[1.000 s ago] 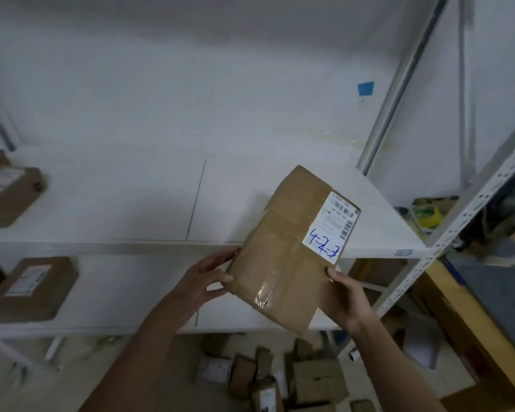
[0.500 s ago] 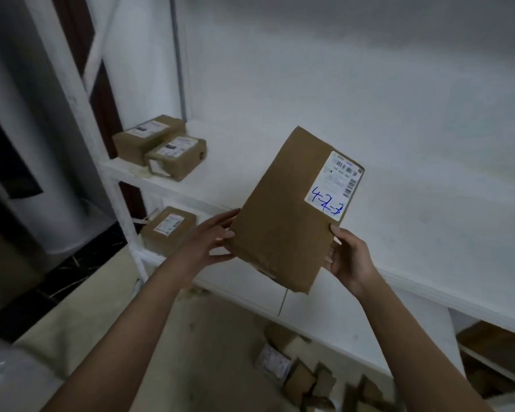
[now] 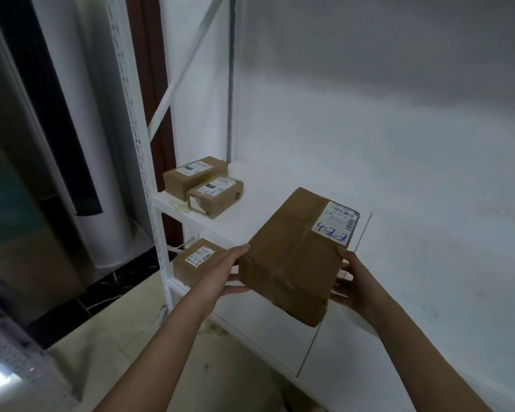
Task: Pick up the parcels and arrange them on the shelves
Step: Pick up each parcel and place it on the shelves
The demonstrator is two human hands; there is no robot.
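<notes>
White metal shelving against a pale wall fills my view. Over the last second the camera has swung from the rack's right end to its left, so the perforated upright (image 3: 153,221) and the two shelved parcels (image 3: 204,188) in the back-left corner now sit close ahead. Half a second ago the held parcel (image 3: 292,260) was tilted steeply with its label facing the camera. It now lies much flatter, low over the upper shelf (image 3: 268,188), with its near end out past the front edge. I cannot tell whether its far end touches the board. The left hand (image 3: 225,272) clasps the near-left corner, fingers stretched along the side and thumb under. The right hand (image 3: 359,282) grips the right edge, thumb on top just below the white label (image 3: 336,223) with its blue handwritten number, fingers tucked beneath. A lone parcel (image 3: 195,258) lies on the shelf below. I read this as the placing step: the box has been carried toward the occupied end and is coming down beside the pair, though well apart from them. Neither hand has let go, so it is not yet shelved.
</notes>
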